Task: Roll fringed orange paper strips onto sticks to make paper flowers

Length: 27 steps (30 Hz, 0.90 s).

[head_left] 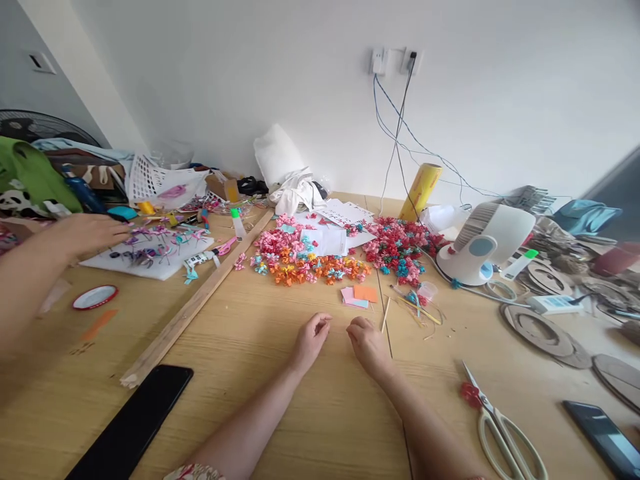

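My left hand (311, 341) hovers over the middle of the table, thumb and fingertips pinched together. Facing it a short gap away, my right hand (369, 345) is pinched in the same way. Whatever either hand may hold is too small or hidden to make out. Just beyond them lie orange, pink and blue paper slips (365, 294) and a thin wooden stick (385, 315) near my right knuckles. Behind these spread heaps of small paper flowers, orange (295, 272), pink (273, 241) and red (397, 240).
Another person's arm (43, 267) reaches in from the left over a white foam board (145, 260). A wooden strip (200, 298) divides the table. Scissors (500, 420), phones (137, 420) (603, 433), a small white fan (483, 243) and cardboard rings (537, 330) lie around.
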Each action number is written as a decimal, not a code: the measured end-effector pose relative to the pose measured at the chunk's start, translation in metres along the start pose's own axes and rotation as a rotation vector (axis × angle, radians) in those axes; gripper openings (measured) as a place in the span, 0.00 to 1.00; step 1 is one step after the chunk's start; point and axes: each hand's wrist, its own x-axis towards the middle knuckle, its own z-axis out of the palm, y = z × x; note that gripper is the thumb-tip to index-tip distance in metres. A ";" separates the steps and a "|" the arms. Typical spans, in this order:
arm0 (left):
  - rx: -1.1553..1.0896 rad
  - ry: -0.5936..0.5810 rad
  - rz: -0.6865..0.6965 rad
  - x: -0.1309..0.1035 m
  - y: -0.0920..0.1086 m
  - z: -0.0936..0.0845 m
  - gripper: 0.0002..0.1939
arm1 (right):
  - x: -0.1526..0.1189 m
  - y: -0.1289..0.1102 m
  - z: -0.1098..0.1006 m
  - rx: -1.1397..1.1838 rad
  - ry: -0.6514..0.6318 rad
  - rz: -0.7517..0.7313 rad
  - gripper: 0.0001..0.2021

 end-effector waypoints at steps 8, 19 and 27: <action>0.085 -0.014 0.035 -0.001 0.003 0.007 0.09 | 0.005 0.062 -0.020 0.043 0.052 0.211 0.10; 0.277 -0.152 0.187 0.014 0.019 0.035 0.11 | 0.075 0.100 -0.028 -0.100 -0.161 0.246 0.15; 0.243 0.040 0.219 0.044 0.017 0.037 0.16 | 0.097 0.111 -0.007 -0.143 -0.240 0.248 0.17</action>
